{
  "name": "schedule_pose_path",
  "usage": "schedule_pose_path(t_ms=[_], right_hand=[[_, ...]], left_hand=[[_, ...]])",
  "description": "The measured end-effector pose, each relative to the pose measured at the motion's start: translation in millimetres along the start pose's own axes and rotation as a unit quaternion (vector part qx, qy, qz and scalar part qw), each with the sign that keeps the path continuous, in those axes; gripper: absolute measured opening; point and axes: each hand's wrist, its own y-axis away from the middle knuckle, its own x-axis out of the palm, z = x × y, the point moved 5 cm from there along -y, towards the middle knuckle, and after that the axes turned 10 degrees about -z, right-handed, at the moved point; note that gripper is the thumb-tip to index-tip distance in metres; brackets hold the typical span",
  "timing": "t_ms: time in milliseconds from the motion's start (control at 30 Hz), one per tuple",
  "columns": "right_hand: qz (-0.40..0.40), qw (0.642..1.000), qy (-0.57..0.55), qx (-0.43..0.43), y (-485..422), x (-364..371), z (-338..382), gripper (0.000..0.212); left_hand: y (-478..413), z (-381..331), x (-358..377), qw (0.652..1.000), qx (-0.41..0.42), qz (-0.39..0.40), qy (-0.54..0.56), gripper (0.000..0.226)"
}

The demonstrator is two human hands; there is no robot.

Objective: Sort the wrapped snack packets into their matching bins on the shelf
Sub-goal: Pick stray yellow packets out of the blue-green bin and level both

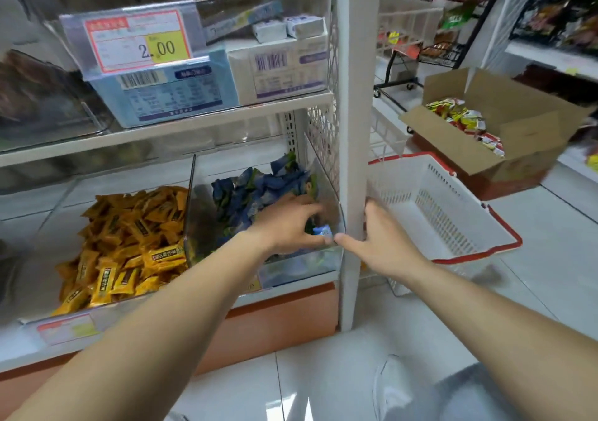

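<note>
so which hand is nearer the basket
Right. The right hand is at the post, just left of the basket; the left hand holds a blue packet in the bin beyond the post.

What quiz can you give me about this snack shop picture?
1. True or false: the left hand holds a blue packet.
2. Which packets lie just left of the blue pile? A yellow, B red, C green.
3. Fill in: the red-and-yellow packets lie in a cardboard ____.
Key: 1 true; 2 A, the yellow packets; 3 box.
</note>
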Motion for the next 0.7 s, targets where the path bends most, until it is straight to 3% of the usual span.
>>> schedule_pose_path(t_ms=[67,167,267,367,433,533,600,700], right_hand=[[0.002,1.000,-0.001,-0.011,-1.9,0.8,-0.4,0.059],[0.010,1.000,-0.012,-0.019,-3.1,0.7,-2.0,0.063],[0.005,1.000,-0.021,-0.020,-4.1,-0.1,-1.1,0.064],[-0.001,0.999,-0.032,-0.017,-5.2,-0.4,-1.2,0.065],[0.000,0.999,-0.037,-0.011,-5.7,-1.5,-0.7,0.067],[-0.002,0.999,-0.044,-0.013,-5.8,-2.4,0.9,0.069],[-0.003,0.999,-0.047,-0.013,-6.0,-2.2,0.5,0.070],[-0.002,0.999,-0.037,-0.012,-6.2,-2.5,-0.7,0.071]], left_hand=[[3.1,16.4,-8.2,1.000,-0.002,0.005,0.014,0.031],[12.8,53.7,-22.7,0.999,-0.049,0.006,-0.001,0.030],[21.5,91.2,-39.1,0.990,-0.117,0.013,-0.072,0.032],[25.6,108.7,-52.5,0.965,-0.187,0.043,-0.178,0.018],[19.9,97.6,-56.7,0.959,-0.188,-0.010,-0.212,0.023],[0.6,45.8,-47.4,0.989,-0.108,-0.094,-0.026,0.021],[-9.9,14.2,-25.2,0.994,-0.069,-0.029,0.079,0.029],[-13.1,0.5,11.6,0.994,-0.044,0.086,0.056,0.054]])
